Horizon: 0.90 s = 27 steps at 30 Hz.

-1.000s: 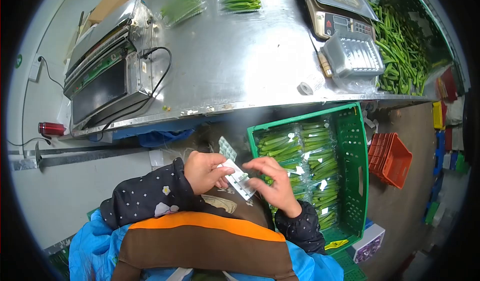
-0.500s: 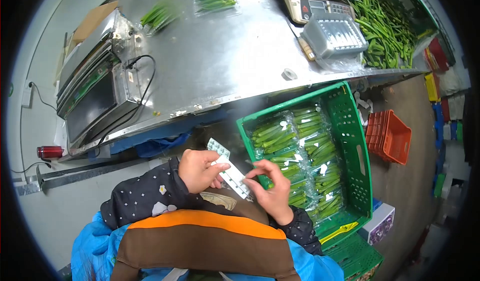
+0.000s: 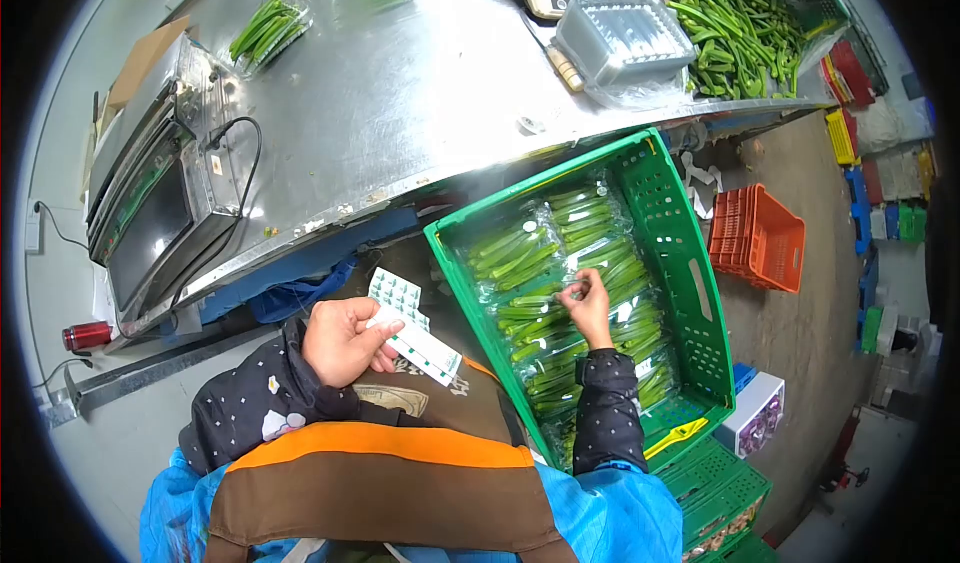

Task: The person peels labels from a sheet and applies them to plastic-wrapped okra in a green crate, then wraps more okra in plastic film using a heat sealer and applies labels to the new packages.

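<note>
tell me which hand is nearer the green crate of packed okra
Right. The right hand is inside the green crate, touching a pack of okra. The left hand is outside it, beside its wall, holding a label sheet.

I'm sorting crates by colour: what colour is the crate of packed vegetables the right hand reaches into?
The crate is green; the head view shows it best.

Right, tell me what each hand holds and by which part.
Left hand grips the label sheets by one end. Right hand touches an okra pack in the green crate with its fingertips; a hold cannot be told.
</note>
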Each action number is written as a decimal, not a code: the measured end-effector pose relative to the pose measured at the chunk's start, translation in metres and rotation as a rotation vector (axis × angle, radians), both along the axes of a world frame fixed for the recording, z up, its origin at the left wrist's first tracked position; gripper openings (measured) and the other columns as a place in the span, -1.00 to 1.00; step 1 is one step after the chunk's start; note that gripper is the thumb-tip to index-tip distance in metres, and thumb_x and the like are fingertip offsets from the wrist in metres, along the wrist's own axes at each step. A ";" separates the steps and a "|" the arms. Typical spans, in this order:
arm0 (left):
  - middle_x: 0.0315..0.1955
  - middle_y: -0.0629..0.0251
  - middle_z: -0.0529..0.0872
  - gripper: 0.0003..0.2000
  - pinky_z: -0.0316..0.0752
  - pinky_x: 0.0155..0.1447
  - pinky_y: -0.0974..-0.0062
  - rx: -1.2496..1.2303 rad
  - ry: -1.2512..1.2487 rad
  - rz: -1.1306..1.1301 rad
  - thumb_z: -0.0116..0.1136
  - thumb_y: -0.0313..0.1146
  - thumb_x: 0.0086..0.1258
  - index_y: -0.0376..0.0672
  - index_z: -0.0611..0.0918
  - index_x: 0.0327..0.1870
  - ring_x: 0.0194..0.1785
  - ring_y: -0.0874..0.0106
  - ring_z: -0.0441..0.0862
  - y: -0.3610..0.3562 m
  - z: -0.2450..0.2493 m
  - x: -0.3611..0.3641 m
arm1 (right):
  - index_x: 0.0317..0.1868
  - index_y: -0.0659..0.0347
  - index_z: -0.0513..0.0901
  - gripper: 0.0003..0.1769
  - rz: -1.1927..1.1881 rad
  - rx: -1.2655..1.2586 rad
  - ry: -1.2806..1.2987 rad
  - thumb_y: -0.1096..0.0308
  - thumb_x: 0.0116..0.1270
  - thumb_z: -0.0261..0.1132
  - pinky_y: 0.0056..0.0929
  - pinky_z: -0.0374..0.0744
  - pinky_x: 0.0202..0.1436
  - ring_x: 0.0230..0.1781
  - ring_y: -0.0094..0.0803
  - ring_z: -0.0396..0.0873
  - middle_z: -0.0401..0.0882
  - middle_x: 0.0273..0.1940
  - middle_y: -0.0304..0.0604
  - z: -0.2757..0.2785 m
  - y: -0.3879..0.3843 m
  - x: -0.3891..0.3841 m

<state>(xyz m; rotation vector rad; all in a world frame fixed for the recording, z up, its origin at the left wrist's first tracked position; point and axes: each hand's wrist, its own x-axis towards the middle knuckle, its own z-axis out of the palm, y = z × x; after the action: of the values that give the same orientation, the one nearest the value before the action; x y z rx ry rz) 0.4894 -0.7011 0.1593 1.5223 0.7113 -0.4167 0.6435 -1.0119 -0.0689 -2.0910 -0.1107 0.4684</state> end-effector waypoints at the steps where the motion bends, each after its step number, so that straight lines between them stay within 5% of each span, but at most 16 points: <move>1: -0.56 0.15 0.65 -0.88 0.51 -0.52 0.64 -0.004 -0.008 0.009 0.09 -0.49 0.31 -0.40 0.57 -0.36 -0.55 0.46 0.64 0.000 -0.001 0.000 | -0.16 0.14 0.39 -0.54 0.031 -0.089 -0.054 0.59 -0.08 0.37 -0.45 0.42 -0.49 -0.64 -0.46 0.45 0.57 -0.50 -0.24 -0.006 0.003 -0.002; 3: -0.57 0.15 0.65 -0.88 0.50 -0.53 0.65 -0.011 -0.006 0.015 0.10 -0.49 0.30 -0.40 0.57 -0.35 -0.56 0.46 0.63 -0.001 -0.001 0.001 | -0.18 0.14 0.40 -0.57 0.060 -0.224 -0.176 0.60 -0.08 0.36 -0.36 0.46 -0.41 -0.55 -0.33 0.54 0.57 -0.48 -0.20 -0.014 0.002 -0.006; 5: -0.59 0.19 0.65 -0.89 0.49 -0.55 0.68 -0.016 -0.015 0.023 0.10 -0.50 0.30 -0.38 0.59 -0.38 -0.57 0.52 0.62 -0.001 -0.002 0.001 | -0.18 0.15 0.41 -0.59 -0.164 -0.252 -0.309 0.61 -0.06 0.34 -0.40 0.46 -0.38 -0.50 -0.34 0.52 0.55 -0.46 -0.20 -0.017 -0.005 -0.007; 7: -0.58 0.20 0.65 -0.88 0.49 -0.54 0.68 -0.018 -0.003 -0.016 0.08 -0.50 0.31 -0.38 0.59 -0.38 -0.57 0.52 0.62 0.000 -0.002 0.001 | -0.27 0.20 0.47 -0.69 -0.399 -0.044 -0.230 0.53 -0.04 0.39 -0.56 0.39 -0.45 -0.55 -0.58 0.38 0.47 -0.49 -0.32 -0.002 -0.022 -0.014; 10: -0.56 0.20 0.65 -0.86 0.50 -0.51 0.67 -0.058 -0.017 -0.017 0.05 -0.48 0.34 -0.39 0.57 -0.35 -0.57 0.51 0.62 0.001 -0.002 0.004 | -0.52 0.26 0.53 -0.81 -0.212 -0.163 -0.081 0.39 0.01 0.40 -0.65 0.32 -0.48 -0.55 -0.61 0.36 0.49 -0.47 -0.32 0.010 -0.085 -0.045; 14: -0.56 0.12 0.64 -0.86 0.50 -0.52 0.63 -0.073 -0.043 -0.053 0.06 -0.48 0.33 -0.42 0.54 -0.34 -0.59 0.45 0.61 -0.002 -0.001 0.009 | -0.49 0.22 0.61 -0.84 -0.095 -0.264 -0.043 0.38 -0.04 0.43 -0.47 0.39 -0.42 -0.54 -0.42 0.42 0.48 -0.50 -0.21 0.022 -0.119 -0.091; 21: -0.57 0.20 0.64 -0.87 0.49 -0.51 0.66 -0.069 -0.041 -0.152 0.07 -0.50 0.33 -0.40 0.57 -0.36 -0.57 0.52 0.61 -0.013 0.005 0.023 | -0.42 0.25 0.60 -0.81 -0.157 -0.432 -0.176 0.44 -0.06 0.43 -0.44 0.44 -0.41 -0.54 -0.39 0.47 0.51 -0.46 -0.15 -0.006 -0.104 -0.103; 25: -0.58 0.20 0.64 -0.88 0.50 -0.51 0.66 -0.076 -0.039 -0.174 0.07 -0.49 0.32 -0.40 0.57 -0.35 -0.58 0.52 0.60 -0.018 0.007 0.026 | -0.32 0.27 0.59 -0.84 -0.498 -0.213 -0.297 0.50 0.05 0.36 -0.57 0.43 -0.43 -0.54 -0.53 0.44 0.51 -0.45 -0.20 0.012 -0.086 -0.103; 27: -0.58 0.20 0.63 -0.88 0.51 -0.51 0.65 -0.067 -0.042 -0.193 0.08 -0.50 0.32 -0.39 0.58 -0.35 -0.58 0.52 0.60 -0.017 0.009 0.028 | -0.31 0.30 0.60 -0.90 -0.441 0.048 -0.164 0.49 0.16 0.29 -0.67 0.39 -0.41 -0.50 -0.64 0.41 0.50 -0.41 -0.28 0.070 -0.045 -0.101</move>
<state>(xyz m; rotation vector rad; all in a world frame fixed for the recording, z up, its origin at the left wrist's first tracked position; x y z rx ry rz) 0.5171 -0.7179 0.1685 1.5375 0.5143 -0.5466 0.5421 -1.0565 0.0007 -2.0273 0.2389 0.0274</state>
